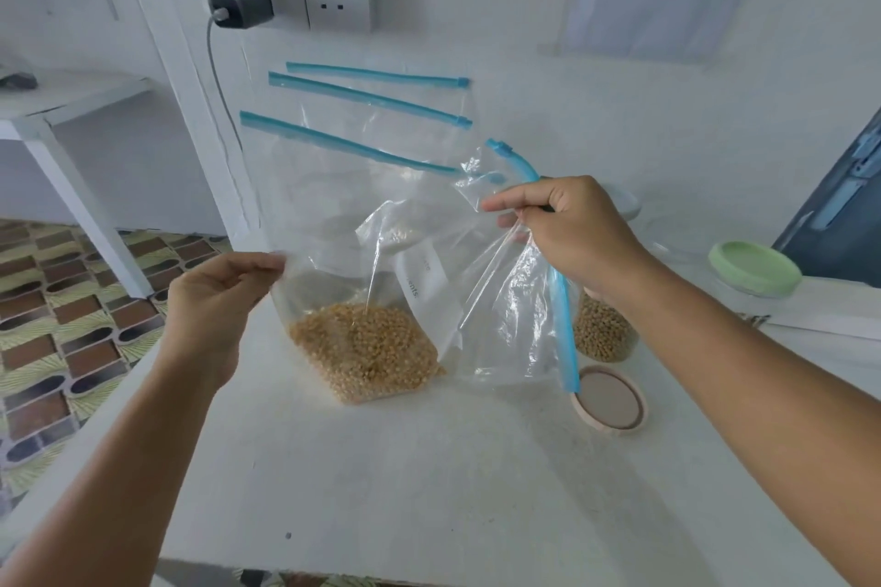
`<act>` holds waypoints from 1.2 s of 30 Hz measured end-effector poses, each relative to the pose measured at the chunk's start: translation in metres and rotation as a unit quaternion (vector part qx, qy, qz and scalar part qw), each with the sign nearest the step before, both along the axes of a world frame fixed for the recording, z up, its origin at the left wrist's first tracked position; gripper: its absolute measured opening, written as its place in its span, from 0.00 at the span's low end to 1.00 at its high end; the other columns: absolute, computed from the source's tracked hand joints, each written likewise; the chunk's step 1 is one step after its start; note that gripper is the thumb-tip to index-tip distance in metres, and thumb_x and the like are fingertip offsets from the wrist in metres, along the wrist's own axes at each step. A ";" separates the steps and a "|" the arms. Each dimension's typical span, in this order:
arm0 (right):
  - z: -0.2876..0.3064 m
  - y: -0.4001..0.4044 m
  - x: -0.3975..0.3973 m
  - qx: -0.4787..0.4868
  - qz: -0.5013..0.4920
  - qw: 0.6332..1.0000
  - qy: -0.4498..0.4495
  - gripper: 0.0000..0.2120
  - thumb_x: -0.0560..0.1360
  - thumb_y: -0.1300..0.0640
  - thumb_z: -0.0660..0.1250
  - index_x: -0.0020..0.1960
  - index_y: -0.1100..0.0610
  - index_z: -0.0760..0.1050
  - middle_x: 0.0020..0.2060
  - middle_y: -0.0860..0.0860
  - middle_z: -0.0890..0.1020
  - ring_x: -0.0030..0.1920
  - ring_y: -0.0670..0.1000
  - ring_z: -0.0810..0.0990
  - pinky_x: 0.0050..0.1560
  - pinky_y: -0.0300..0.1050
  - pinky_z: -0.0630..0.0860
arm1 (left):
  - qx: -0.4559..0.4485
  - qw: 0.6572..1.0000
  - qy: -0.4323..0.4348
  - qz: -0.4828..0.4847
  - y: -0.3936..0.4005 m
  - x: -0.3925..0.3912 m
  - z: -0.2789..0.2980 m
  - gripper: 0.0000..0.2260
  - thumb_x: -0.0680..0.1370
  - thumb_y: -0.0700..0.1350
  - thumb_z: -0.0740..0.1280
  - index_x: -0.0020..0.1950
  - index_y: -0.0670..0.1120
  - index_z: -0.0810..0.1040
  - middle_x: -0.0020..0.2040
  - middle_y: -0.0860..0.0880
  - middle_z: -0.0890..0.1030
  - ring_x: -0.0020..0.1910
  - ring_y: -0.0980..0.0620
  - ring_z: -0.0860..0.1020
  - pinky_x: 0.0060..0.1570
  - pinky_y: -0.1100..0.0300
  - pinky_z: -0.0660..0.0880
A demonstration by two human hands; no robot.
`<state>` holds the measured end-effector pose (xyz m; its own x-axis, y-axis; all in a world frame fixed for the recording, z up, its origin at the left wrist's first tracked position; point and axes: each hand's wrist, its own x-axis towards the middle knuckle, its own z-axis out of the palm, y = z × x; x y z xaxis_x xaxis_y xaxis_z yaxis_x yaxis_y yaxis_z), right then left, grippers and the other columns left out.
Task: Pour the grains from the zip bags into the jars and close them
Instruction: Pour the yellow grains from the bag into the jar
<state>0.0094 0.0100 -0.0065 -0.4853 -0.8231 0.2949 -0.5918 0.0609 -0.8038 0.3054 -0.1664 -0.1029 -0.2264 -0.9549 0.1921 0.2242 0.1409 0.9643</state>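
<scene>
**Emptied bag coming away, corn bag up next**

Pinching the left edge of a zip bag [362, 300] between left hand [214, 300] fingers, holding it upright on the white surface [381, 467] with yellow grains [367, 348] pooled at the bottom. Gripping a seemingly empty bag [505, 300] in the right hand [567, 229], fingers curled round its blue zip strip – likely setting it aside. Standing behind: a part-filled jar [605, 329], open, its beige lid [610, 398] lying just in front. Needing next – probably capping that jar, then opening the grain bag's seal over an empty one.
</scene>
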 end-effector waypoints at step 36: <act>-0.003 -0.002 -0.005 -0.005 0.007 1.000 -0.003 0.23 0.81 0.66 0.63 0.48 0.39 0.88 0.43 0.43 0.88 0.48 0.66 0.83 0.57 0.62 0.80 | 0.010 0.996 -0.063 -0.069 -0.011 0.017 0.018 0.08 0.78 0.33 0.70 0.51 0.44 0.84 0.54 0.41 0.87 0.59 0.44 0.84 0.65 0.52 0.78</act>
<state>0.0046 0.0078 -0.0091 -0.4763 -0.8263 0.3004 -0.5869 0.0444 -0.8085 0.3228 -0.1774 -0.0847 -0.3766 -0.9164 0.1357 0.1173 0.0981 0.9882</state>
